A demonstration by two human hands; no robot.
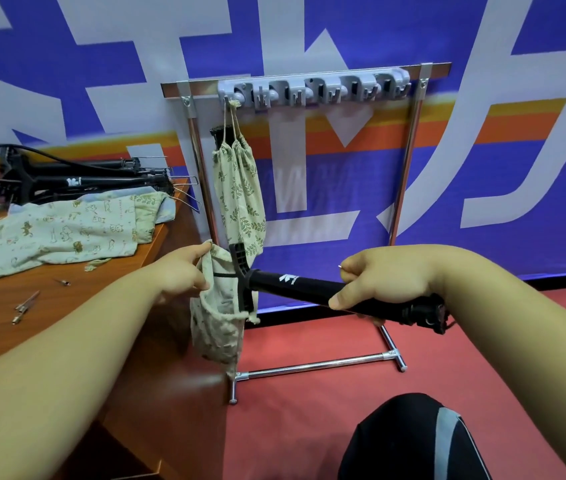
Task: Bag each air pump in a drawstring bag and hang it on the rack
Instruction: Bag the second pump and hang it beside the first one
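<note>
My right hand [378, 285] grips the barrel of a black air pump [295, 287] that lies almost level, its T-handle pointing left. My left hand [181, 268] pinches the rim of a cream drawstring bag [212, 334] and holds its mouth open; the pump's handle sits just inside that mouth. On the metal rack [409, 161] behind, a leaf-print bag [240, 199] with a pump in it hangs by its cord from the leftmost hook of the grey hook strip [312, 88]. More black pumps [101, 181] lie at the back of the wooden table [67, 306].
Several flat printed bags [53, 237] are spread on the table at left, with a few metal inflation needles [25, 304] near its front. The rack's base bar [316, 367] stands on the red floor. A dark knee [413, 441] shows at bottom right.
</note>
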